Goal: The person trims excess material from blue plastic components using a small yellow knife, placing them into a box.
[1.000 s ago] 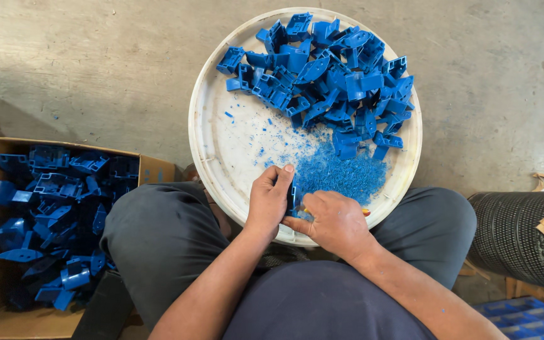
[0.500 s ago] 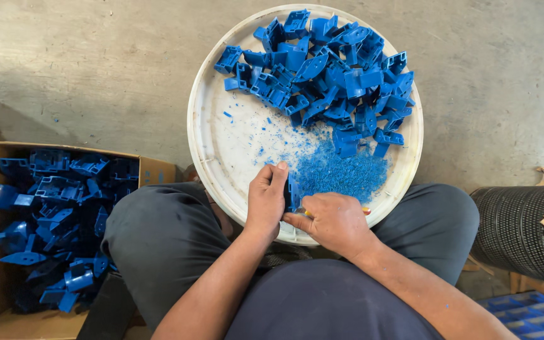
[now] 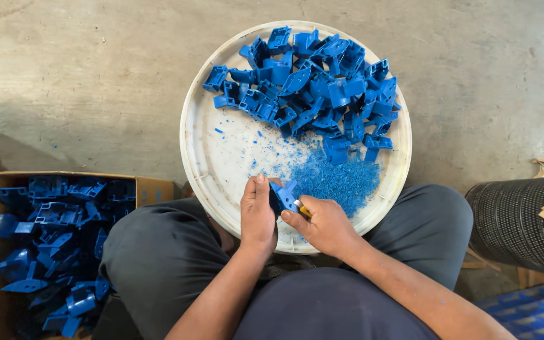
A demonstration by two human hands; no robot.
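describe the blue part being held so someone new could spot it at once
Start at the round white tray on the person's lap. At its near rim, the left hand grips one blue plastic part, with the right hand against it. Unlike the heaped parts, it is lifted and alone.

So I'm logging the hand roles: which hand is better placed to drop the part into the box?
Left, probably. The left hand grips the part, the box lies on its side, and the right hand holds a tool.
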